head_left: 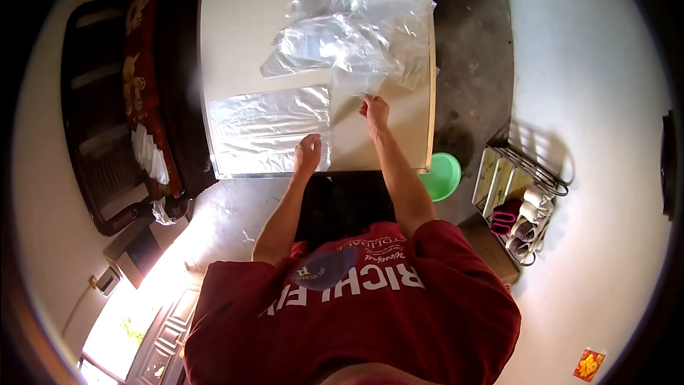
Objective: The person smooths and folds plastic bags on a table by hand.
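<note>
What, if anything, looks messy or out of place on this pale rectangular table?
The crumpled heap of clear, shiny plastic at the far right of the pale rectangular table looks untidy: it lies bunched up, unlike the flat, creased clear plastic rectangle at near left. I see no spill.

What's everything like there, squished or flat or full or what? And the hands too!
Flat plastic: spread out, wrinkled
Heaped plastic: crumpled, loosely bunched
Left hand: fingers curled over the flat plastic, grip unclear
Right hand: fingers pinched on the heaped plastic's near edge
Table: partly covered
Green basin: partly hidden
Rack: holding shoes
</note>
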A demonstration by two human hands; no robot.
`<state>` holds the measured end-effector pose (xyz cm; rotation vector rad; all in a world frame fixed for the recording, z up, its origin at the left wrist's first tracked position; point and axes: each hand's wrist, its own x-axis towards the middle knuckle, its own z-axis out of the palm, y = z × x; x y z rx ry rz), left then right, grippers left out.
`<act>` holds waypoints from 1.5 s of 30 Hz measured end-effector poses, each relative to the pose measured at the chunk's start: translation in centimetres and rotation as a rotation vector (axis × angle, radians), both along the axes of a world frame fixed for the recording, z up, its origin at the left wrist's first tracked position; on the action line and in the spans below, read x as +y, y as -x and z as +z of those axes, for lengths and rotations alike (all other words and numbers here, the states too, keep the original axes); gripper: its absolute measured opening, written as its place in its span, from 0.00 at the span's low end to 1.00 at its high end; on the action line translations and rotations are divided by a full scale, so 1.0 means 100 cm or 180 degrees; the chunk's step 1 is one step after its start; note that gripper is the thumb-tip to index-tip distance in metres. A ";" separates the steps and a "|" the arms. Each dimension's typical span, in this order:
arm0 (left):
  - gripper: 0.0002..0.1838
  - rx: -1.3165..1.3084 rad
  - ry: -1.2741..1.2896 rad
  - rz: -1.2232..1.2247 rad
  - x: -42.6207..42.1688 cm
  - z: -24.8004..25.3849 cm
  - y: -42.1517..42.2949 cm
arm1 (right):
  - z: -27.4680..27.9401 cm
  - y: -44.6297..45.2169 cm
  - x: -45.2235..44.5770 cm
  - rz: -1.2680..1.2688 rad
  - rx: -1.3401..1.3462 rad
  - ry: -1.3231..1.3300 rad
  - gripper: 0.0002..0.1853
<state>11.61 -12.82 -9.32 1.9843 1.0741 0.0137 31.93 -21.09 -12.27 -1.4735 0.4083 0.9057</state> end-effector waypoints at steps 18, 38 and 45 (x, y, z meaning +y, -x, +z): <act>0.17 -0.1809 0.3164 0.1501 0.013 0.054 -0.157 | 0.060 0.032 -0.077 0.0692 -0.0488 -0.0949 0.11; 0.29 -0.0740 0.0469 0.1021 0.050 0.117 -0.026 | 0.097 0.022 -0.010 0.0421 -0.1628 -0.0251 0.15; 0.33 -0.0719 0.0070 0.1162 0.060 0.108 0.007 | 0.124 0.018 0.000 0.0870 -0.2959 0.0456 0.20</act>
